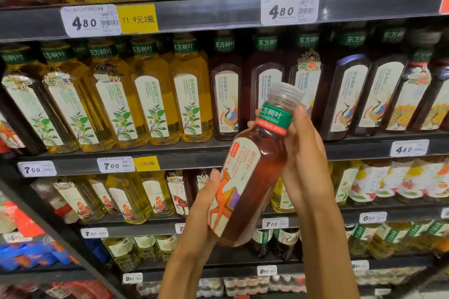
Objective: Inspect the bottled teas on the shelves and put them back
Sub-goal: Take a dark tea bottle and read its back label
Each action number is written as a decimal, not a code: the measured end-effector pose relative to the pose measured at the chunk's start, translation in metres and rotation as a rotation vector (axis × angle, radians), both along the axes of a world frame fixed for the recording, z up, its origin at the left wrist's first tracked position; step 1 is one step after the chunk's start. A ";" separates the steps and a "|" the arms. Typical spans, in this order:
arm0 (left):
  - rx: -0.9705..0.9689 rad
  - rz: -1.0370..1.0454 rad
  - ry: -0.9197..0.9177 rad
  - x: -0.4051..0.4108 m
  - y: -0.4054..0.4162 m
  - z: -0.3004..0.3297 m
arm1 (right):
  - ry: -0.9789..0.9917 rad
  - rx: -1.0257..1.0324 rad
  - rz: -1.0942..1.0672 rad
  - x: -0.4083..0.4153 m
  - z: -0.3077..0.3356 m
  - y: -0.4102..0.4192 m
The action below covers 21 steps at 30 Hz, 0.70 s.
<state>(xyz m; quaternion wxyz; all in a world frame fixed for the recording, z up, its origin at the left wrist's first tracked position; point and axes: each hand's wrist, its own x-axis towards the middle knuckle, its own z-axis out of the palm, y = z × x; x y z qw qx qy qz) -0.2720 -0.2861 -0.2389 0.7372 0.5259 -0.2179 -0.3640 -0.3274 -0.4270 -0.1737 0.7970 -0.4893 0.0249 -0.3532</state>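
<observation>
Here, both hands hold one bottle of dark red-brown tea in front of the shop shelves.

In the head view, the tea bottle [252,167] is tilted, its clear cap toward the upper right and its base toward the lower left, off the shelves and in front of them. The left hand [206,204] grips its lower part, thumb pressed on the cream label with the orange horse. The right hand [303,153] wraps the neck and shoulder from behind, a fingertip on the green neck band. Behind, the middle shelf [194,153] carries a row of yellow tea bottles [150,94] on the left and dark tea bottles [347,94] on the right. A white price tag [289,8] reads 4.80, and a yellow tag [137,19] reads 11.9.
</observation>
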 end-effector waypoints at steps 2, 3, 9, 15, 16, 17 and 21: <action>-0.092 -0.114 0.145 -0.001 0.000 0.001 | 0.008 0.007 0.058 0.004 0.000 0.001; -0.116 -0.162 0.195 -0.001 0.000 0.002 | -0.007 0.017 0.098 0.006 -0.001 0.002; 0.155 -0.095 -0.075 0.006 0.000 0.000 | -0.101 0.248 0.140 0.013 -0.012 0.004; 0.077 -0.010 -0.188 0.000 -0.002 0.004 | 0.035 0.078 -0.018 0.009 -0.010 -0.001; 0.042 -0.025 -0.159 -0.001 -0.002 0.003 | 0.036 0.043 0.002 0.008 -0.008 -0.001; -0.008 -0.056 -0.103 -0.001 -0.002 0.003 | 0.026 0.030 0.024 0.007 -0.006 -0.001; -0.221 -0.242 0.132 -0.002 0.001 0.007 | -0.083 0.090 0.136 0.006 -0.002 0.001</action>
